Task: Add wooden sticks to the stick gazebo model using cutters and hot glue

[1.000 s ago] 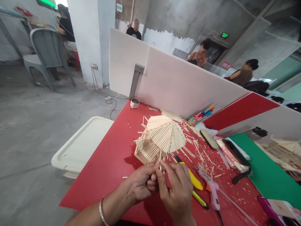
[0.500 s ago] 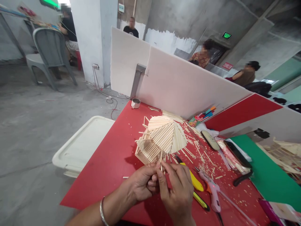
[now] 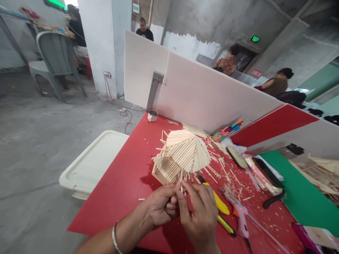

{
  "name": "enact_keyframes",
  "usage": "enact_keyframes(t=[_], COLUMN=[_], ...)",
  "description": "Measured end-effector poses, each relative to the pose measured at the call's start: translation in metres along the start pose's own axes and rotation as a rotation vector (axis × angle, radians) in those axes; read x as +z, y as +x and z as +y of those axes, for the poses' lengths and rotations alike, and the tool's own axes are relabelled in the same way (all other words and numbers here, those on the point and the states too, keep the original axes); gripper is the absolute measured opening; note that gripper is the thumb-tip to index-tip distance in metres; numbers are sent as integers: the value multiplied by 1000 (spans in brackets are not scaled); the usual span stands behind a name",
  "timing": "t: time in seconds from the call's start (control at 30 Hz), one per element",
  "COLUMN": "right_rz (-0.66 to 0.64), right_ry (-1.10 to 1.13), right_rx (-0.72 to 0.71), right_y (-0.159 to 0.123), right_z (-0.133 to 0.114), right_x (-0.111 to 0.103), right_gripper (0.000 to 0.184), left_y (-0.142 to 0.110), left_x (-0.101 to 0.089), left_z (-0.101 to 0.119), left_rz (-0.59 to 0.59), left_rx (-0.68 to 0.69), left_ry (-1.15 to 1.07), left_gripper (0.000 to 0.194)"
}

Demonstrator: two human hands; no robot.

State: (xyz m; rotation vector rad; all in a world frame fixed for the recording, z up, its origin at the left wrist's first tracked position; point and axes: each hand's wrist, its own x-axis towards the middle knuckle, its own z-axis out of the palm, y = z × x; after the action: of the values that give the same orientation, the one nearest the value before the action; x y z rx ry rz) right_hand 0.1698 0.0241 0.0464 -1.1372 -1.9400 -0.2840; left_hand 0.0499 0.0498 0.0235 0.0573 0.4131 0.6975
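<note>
A model built of thin wooden sticks, with a faceted, umbrella-like roof, stands on the red tabletop. At its near edge a short wooden stick points toward me. My left hand is closed, its thumb and forefinger pinching this stick. From the other side, my right hand grips the same stick between thumb and fingertips. The fingertips of both hands meet, hiding part of the stick. Just right of my right hand lie a yellow-handled tool and a yellow-green cutter knife.
A pink glue gun lies on the right, among shavings and loose sticks. Behind the model stand a metal cup and a white partition. A phone rests near the green board. Several people are beyond.
Both hands and the model hold almost the same position. In the background, the person behind the partition has shifted slightly left.
</note>
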Motion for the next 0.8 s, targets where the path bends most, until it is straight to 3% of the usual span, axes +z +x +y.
enact_keyframes(t=[0.8], right_rz=[-16], right_ry=[-14], right_rx=[12], right_y=[1], right_z=[-1], right_x=[-1], right_gripper=[21], left_y=[0], left_x=[0], left_z=[1], left_rz=[33], left_rx=[-12], left_ry=[-6], left_gripper=[18])
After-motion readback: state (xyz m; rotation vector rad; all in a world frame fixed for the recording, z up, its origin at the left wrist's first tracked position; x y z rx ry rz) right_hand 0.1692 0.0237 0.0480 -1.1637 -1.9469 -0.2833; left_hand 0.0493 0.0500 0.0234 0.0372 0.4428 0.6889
